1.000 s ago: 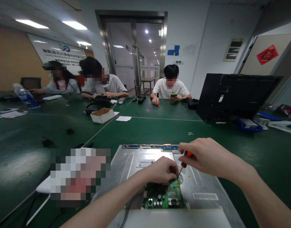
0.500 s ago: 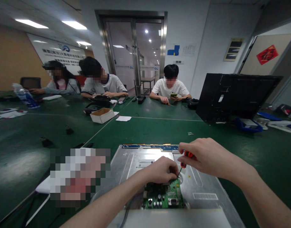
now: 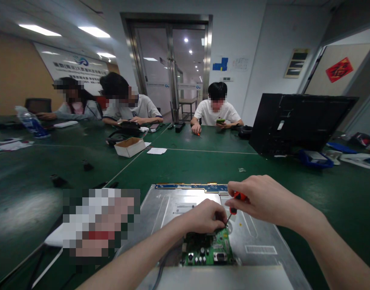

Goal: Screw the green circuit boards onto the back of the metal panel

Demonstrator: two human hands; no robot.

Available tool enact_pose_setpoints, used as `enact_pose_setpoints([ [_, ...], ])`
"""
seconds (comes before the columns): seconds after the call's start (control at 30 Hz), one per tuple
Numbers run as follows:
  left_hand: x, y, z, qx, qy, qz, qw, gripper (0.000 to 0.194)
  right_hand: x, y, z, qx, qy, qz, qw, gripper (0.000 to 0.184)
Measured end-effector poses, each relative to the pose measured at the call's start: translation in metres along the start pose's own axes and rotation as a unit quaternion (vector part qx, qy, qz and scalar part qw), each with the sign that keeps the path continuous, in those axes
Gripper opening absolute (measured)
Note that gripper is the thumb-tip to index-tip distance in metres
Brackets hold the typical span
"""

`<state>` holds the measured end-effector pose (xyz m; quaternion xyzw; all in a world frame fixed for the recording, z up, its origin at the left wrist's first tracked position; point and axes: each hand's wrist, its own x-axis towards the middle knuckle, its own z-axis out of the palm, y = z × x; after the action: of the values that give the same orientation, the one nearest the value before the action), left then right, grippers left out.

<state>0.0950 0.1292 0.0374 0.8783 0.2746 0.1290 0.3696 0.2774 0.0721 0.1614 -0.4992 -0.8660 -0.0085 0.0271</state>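
Observation:
My right hand [image 3: 251, 197] grips the red and black handle of a screwdriver [image 3: 240, 196], its thin shaft slanting down and to the left. The screwdriver's tip meets the upper right corner of a green circuit board [image 3: 203, 246]. My left hand [image 3: 206, 216] is closed with curled fingers right beside that tip, over the board's upper edge; what its fingertips hold, if anything, is hidden. The board lies on a silvery metal panel [image 3: 260, 237], which has a narrow blue circuit strip [image 3: 185, 188] along its far edge.
On the green table [image 3: 203, 163] stand an open small box [image 3: 129, 148], a plastic bottle [image 3: 32, 123] and a black monitor [image 3: 300, 123] seen from behind. A blue tray [image 3: 316, 158] lies below the monitor. Three people sit across the table; one person's hand [image 3: 196, 128] holds an orange-handled tool.
My hands, the screwdriver and the board look the same. Across the table, the person's hand with the orange-handled tool has shifted to the left.

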Motion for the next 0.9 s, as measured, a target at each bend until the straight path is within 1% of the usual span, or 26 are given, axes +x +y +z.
enact_pose_setpoints([
  [0.1,0.0002,-0.0005,0.0005,0.002,0.001,-0.002,1.000,0.013,-0.0019,-0.0017,-0.0013,0.009,0.001,-0.003,1.000,0.004],
  [0.13,0.0002,-0.0003,0.0005,0.002,0.002,-0.002,1.000,0.013,-0.0029,-0.0025,-0.0019,0.018,0.002,-0.005,1.000,0.003],
  [0.23,-0.0003,0.0014,-0.0002,0.002,0.002,-0.001,1.000,0.014,-0.0056,-0.0038,-0.0035,0.041,0.006,-0.015,0.999,0.012],
  [0.33,-0.0010,0.0034,-0.0013,0.000,0.002,0.004,1.000,0.014,-0.0048,-0.0025,-0.0031,0.039,0.006,-0.015,0.999,0.010],
  [0.5,-0.0014,0.0035,-0.0019,0.003,-0.001,0.007,1.000,0.014,0.0002,0.0001,-0.0014,-0.001,-0.007,0.011,1.000,0.010],
  [0.6,-0.0011,0.0020,-0.0018,0.008,-0.004,0.009,1.000,0.011,-0.0010,-0.0010,-0.0018,0.010,0.003,0.007,1.000,0.004],
  [0.7,-0.0006,0.0007,-0.0024,0.013,-0.009,0.015,1.000,0.013,-0.0046,-0.0020,-0.0018,0.038,0.010,-0.010,0.999,0.012],
  [0.77,-0.0004,0.0000,-0.0030,0.016,-0.012,0.020,1.000,0.014,-0.0057,-0.0016,-0.0013,0.044,0.014,-0.019,0.999,0.011],
  [0.9,-0.0009,-0.0017,-0.0030,0.023,-0.017,0.025,0.999,0.016,-0.0027,0.0002,-0.0006,0.021,0.005,-0.003,1.000,0.013],
])
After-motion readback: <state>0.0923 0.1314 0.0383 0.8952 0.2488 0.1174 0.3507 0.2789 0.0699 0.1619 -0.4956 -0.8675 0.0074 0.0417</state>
